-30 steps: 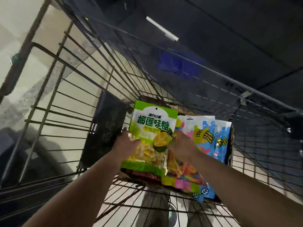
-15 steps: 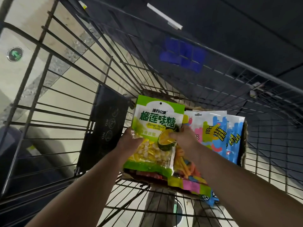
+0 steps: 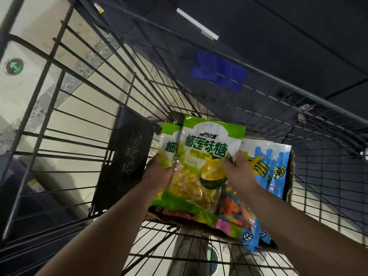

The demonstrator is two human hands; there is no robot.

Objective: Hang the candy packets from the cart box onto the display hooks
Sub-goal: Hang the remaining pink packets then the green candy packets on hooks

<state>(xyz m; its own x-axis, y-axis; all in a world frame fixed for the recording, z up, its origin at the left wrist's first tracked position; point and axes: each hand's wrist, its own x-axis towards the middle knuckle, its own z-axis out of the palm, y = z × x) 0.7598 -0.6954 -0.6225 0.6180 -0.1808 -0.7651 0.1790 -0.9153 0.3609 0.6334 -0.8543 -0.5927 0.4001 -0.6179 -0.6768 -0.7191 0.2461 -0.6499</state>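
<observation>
Both my hands reach into a wire cart. My left hand point(image 3: 159, 174) and my right hand point(image 3: 238, 172) grip green durian candy packets point(image 3: 203, 162) from either side; a second green packet point(image 3: 169, 148) fans out behind the front one on the left. Under and right of them stand blue gummy packets point(image 3: 278, 170) in a cardboard box point(image 3: 289, 188), whose edge shows at the right. More colourful packets point(image 3: 237, 214) lie below my right wrist. No display hooks are in view.
The wire cart point(image 3: 83, 120) surrounds everything, with bars on the left, far side and right. A black plastic panel point(image 3: 125, 160) hangs on its left wall. Pale tiled floor lies beyond, and a dark shelf unit point(image 3: 258, 36) rises ahead.
The green packets have risen out of the box. A second green packet now shows behind the first. My right hand has shifted from the lower packets onto the green packet's right edge.
</observation>
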